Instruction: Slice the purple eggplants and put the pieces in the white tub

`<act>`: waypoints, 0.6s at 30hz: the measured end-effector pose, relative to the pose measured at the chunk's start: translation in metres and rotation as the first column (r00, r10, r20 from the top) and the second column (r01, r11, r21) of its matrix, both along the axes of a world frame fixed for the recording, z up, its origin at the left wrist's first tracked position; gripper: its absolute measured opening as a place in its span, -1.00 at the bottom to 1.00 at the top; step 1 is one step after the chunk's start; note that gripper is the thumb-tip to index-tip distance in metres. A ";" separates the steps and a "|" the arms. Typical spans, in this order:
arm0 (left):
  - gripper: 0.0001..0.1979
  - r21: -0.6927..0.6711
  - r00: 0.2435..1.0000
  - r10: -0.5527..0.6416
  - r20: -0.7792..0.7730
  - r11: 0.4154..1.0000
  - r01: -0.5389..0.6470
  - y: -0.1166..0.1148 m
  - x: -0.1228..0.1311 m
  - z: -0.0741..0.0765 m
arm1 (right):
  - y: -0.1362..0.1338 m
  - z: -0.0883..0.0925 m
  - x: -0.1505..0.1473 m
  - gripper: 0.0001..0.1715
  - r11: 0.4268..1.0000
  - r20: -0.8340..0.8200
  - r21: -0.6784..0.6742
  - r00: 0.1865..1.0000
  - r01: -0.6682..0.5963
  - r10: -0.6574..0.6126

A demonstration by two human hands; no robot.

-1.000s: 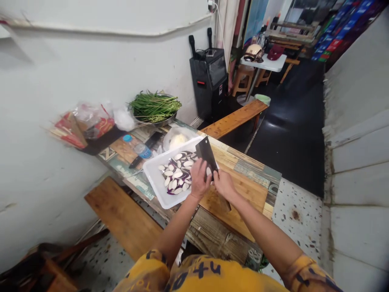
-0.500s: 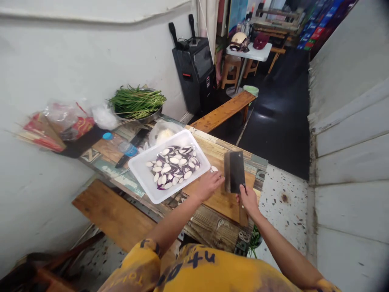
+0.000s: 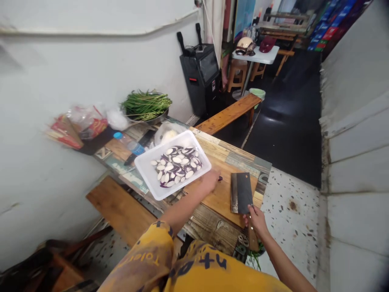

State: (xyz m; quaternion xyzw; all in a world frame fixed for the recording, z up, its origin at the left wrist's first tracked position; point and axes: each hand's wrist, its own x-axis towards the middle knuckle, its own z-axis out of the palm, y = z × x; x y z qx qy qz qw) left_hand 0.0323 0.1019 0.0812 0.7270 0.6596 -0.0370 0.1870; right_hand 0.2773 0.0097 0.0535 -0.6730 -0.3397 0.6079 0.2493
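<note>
My right hand (image 3: 257, 219) is closed around the cleaver (image 3: 241, 192), near where blade and handle meet, with the dark blade over the right part of the wooden cutting board (image 3: 225, 202). At the board's left part is my left hand (image 3: 211, 180), beside a small dark purple piece (image 3: 220, 178); its fingers are blurred and partly hidden, so its grip is unclear. A white plastic tray (image 3: 146, 168) with sliced eggplant (image 3: 176, 162) stands just left of that hand, its right corner by the board.
Behind the tray are a plastic bag (image 3: 165, 132), a bottle (image 3: 133, 147) and a bowl of green vegetables (image 3: 147, 105). Packaged skewers (image 3: 65, 132) lie at the table's far left. A wooden bench (image 3: 229, 113) stands beyond the table, another (image 3: 121, 215) on the near left.
The cleaver and my right hand have come nearer to me. My left hand has moved down to the board beside the tray. The pale slice near its fingers no longer shows. The view has shifted slightly.
</note>
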 end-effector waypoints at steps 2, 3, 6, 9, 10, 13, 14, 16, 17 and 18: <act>-0.74 0.064 0.994 0.058 0.095 0.996 -0.064 -0.018 -0.010 0.014 | 0.004 0.002 -0.001 -0.55 0.986 0.099 0.068 0.985 -0.151 0.144; -0.72 0.132 0.981 0.103 0.166 0.983 -0.125 -0.026 -0.019 0.022 | 0.007 0.004 -0.001 -0.54 0.959 0.197 0.120 0.953 -0.258 0.232; -0.64 0.338 0.915 0.291 0.279 0.862 -0.377 -0.041 -0.058 0.047 | 0.016 0.015 -0.007 -0.48 0.757 0.612 0.255 0.707 -0.601 0.355; -0.48 0.415 0.873 0.418 0.250 0.769 -0.487 -0.044 -0.105 0.066 | 0.020 0.020 -0.013 -0.54 0.589 0.871 0.226 0.432 -0.776 0.235; -0.41 0.436 0.869 0.441 0.225 0.752 -0.495 -0.046 -0.120 0.070 | 0.020 0.018 -0.015 -0.57 0.567 0.909 0.196 0.365 -0.800 0.201; -0.30 0.532 0.789 0.585 0.188 0.614 -0.583 -0.061 -0.162 0.072 | 0.018 0.008 -0.017 -0.58 0.522 0.965 0.117 0.222 -0.845 0.143; -0.29 0.547 0.723 0.660 0.205 0.536 -0.643 -0.070 -0.174 0.069 | 0.018 0.004 -0.018 -0.58 0.506 0.973 0.098 0.190 -0.857 0.134; -0.26 0.489 0.575 0.771 0.274 0.403 -0.774 -0.088 -0.197 0.059 | 0.019 -0.003 -0.021 -0.58 0.476 0.981 0.070 0.148 -0.877 0.128; -0.27 0.411 0.520 0.797 0.309 0.381 -0.828 -0.096 -0.207 0.052 | 0.019 -0.005 -0.023 -0.58 0.468 0.982 0.062 0.137 -0.882 0.130; -0.30 0.323 0.479 0.813 0.332 0.379 -0.867 -0.103 -0.216 0.045 | 0.020 -0.007 -0.025 -0.57 0.464 0.981 0.057 0.135 -0.884 0.137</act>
